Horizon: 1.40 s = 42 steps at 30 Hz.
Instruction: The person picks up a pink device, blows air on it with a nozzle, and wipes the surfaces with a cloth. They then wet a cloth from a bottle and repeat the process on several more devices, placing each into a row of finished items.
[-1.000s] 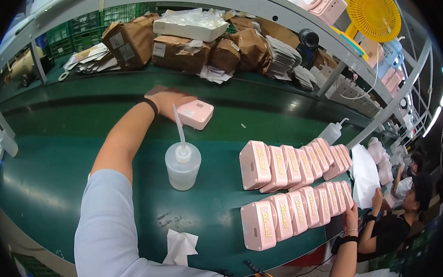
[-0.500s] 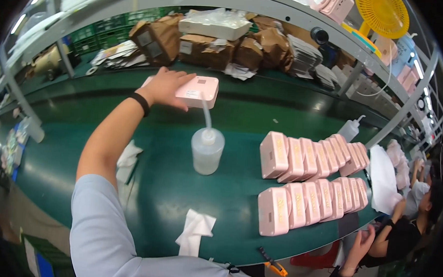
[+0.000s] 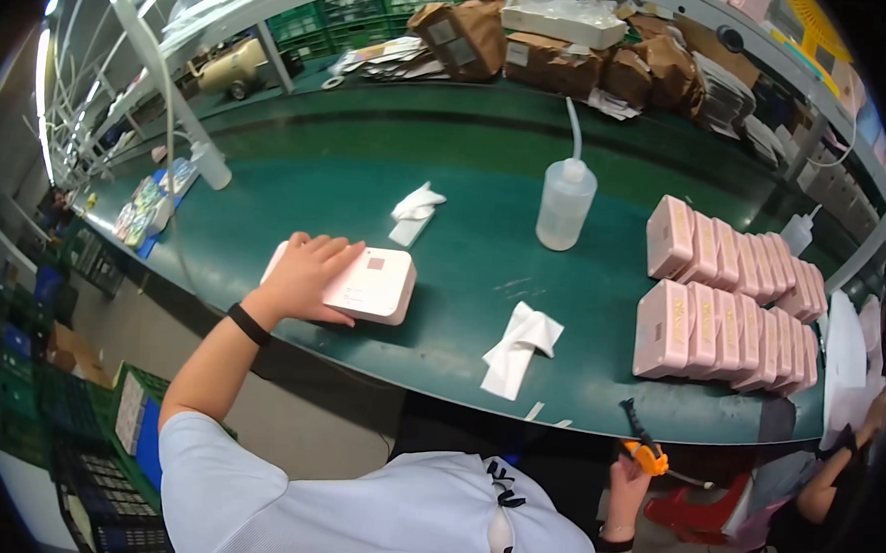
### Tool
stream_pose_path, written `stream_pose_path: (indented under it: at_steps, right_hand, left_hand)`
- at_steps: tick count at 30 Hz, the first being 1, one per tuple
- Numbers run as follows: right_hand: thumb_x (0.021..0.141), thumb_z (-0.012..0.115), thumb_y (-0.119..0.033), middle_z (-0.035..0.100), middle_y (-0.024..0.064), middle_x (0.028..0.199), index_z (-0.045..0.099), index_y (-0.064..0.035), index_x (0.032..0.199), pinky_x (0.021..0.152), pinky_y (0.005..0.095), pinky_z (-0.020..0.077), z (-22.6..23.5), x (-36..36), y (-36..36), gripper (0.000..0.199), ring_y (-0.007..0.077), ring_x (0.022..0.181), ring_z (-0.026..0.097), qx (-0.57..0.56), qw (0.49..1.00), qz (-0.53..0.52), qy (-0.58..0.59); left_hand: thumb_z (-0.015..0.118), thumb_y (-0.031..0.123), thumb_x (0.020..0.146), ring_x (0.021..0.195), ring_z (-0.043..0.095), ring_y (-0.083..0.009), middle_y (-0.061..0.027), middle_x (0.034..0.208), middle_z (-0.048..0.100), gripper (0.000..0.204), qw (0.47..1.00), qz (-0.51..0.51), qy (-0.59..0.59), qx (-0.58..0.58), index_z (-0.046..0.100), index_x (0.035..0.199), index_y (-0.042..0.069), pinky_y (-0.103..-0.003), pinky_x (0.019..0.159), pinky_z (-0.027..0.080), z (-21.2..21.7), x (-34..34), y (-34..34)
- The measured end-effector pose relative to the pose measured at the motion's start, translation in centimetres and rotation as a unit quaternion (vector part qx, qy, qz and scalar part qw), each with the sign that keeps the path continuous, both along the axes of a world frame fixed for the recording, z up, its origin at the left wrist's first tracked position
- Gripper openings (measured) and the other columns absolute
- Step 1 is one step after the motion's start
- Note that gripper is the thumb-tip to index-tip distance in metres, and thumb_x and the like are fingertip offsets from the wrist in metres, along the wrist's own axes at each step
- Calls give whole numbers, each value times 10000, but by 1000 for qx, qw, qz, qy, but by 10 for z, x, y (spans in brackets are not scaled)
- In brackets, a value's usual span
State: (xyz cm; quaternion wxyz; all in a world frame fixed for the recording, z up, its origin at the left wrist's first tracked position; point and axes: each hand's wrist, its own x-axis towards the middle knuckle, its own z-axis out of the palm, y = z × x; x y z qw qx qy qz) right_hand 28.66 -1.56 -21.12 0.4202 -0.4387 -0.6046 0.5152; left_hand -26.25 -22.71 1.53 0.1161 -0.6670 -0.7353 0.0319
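Observation:
My left hand is spread over the left part of a pale pink plastic case, gripping it, thumb along the near side. The case lies by the table's front edge, its labelled face up. Down at the edge on the right, my right hand has its fingertips closed at an orange-and-black tool, whose exact kind I cannot make out. A folded white cloth lies between the hands, and another white cloth rests behind the case. Farther back stands a translucent squeeze bottle with a bent spout.
Two rows of similar pink cases stand on the green table at right. Brown paper packages sit at the back. Another squeeze bottle is behind the rows. A co-worker's arm shows at far right, near a red stool.
My left hand has brought the pink case from the back of the table to the front edge. My right hand has come down to the orange-and-black tool. The view has swung left.

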Motion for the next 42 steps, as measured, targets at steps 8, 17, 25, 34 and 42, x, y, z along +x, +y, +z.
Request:
stream_pose_path:
  at_steps: [8,17,25,34,42]
  right_hand:
    - [1034,523,-182,647,90,1103,552,4,1250,944,310,456,-4,-30,-9,286,181,1038,594,56,986,-149,53]
    - [937,641,-210,673,146,1053,603,-12,1065,722,350,517,160,-134,-50,239,265,835,665,316,916,247,-5]
    - [811,723,-175,625,183,888,553,-9,954,630,429,516,181,-164,-60,277,397,747,627,273,823,413,-280]
    - [800,728,-180,581,176,809,538,-25,902,602,447,488,188,-160,-65,266,398,701,603,261,789,482,-279]
    - [773,748,-197,588,162,777,561,-30,879,588,435,481,187,-185,-72,273,382,700,612,229,744,594,-201]
  left_hand:
    - [846,557,569,1202,543,-289,-120,1273,569,1016,999,-26,-7,45,505,1391,66,-534,1077,302,-30,13,-30]
    - [839,338,610,1220,545,-310,-145,1283,554,850,987,-73,-80,117,536,1358,71,-580,1158,262,-28,22,-38]
    - [860,231,581,1153,572,-357,-175,1271,535,884,965,-60,-161,197,522,1386,92,-540,1112,371,-39,32,-48]
    - [857,191,603,1176,558,-348,-149,1297,529,893,954,43,-170,243,484,1405,68,-475,1096,405,-47,82,-104]
    - [849,437,696,1288,508,-290,-130,1450,461,1025,270,129,-832,468,321,1504,91,-518,1147,363,-113,174,-182]
